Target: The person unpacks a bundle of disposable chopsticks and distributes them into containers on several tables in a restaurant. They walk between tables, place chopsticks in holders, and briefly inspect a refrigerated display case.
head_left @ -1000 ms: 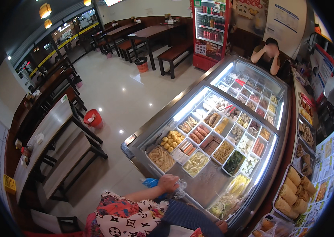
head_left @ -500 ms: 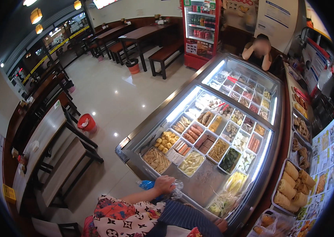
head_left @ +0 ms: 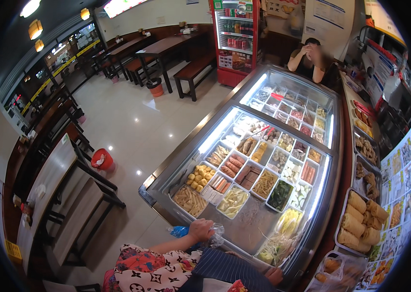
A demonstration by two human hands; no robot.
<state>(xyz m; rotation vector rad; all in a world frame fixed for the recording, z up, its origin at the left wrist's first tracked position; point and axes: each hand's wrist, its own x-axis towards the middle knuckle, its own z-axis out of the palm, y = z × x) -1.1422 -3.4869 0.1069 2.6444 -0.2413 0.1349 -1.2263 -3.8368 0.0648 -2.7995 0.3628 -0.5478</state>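
Observation:
My left hand is closed on a crumpled clear plastic bag at the near edge of a lit glass-topped display case. Blue plastic shows beside that wrist. My right hand rests low at the case's front edge, partly in shadow, its fingers hard to make out. Nearest to the hands inside the case are a tray of pale strips, a tray of yellowish slices, leafy cabbage and thin sprouts. A bare metal patch lies between them.
Fried rolls fill a tray on the right-hand counter, with a bagged tray nearer me. Across the case sits a person, hands raised to the head. A red drinks fridge, tables, benches and a red bin stand beyond.
The whole view has shifted slightly, so the room and case sit a little further left. Both my hands stay at the case's edge. The person opposite has moved their hands a little.

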